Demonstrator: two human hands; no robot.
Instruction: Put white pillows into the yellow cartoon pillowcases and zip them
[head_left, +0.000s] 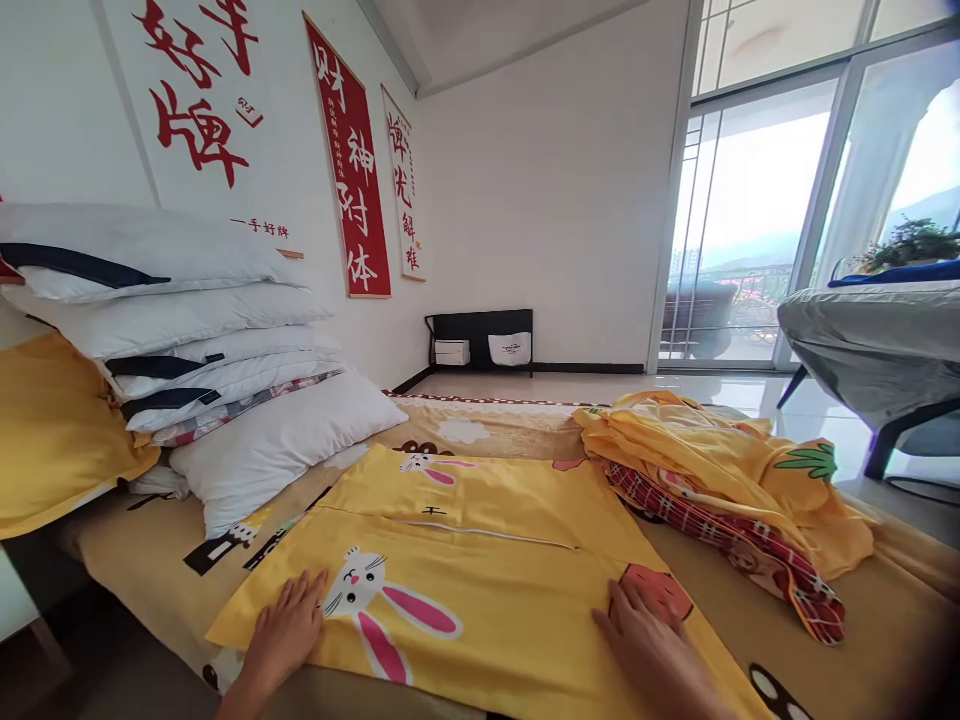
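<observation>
A yellow pillowcase (pixel 517 600) with printed white rabbits lies spread flat on the bed in front of me. Across its upper part runs a slit-like opening with a pale edge. My left hand (pixel 291 622) rests on the cloth at the left, beside the larger rabbit's face, fingers stretched out. On the right, my right hand (pixel 651 640) lies over a reddish-orange printed patch, its fingers extended on the fabric. Neither hand grips anything.
White pillows (pixel 225 320) are stacked at the left, near a mustard-yellow cushion (pixel 67 430). A heap of yellow and red plaid cloth (pixel 720 490) lies on the patterned bed cover (pixel 892 620) to the right. A covered table (pixel 885 330) stands by the glass doors.
</observation>
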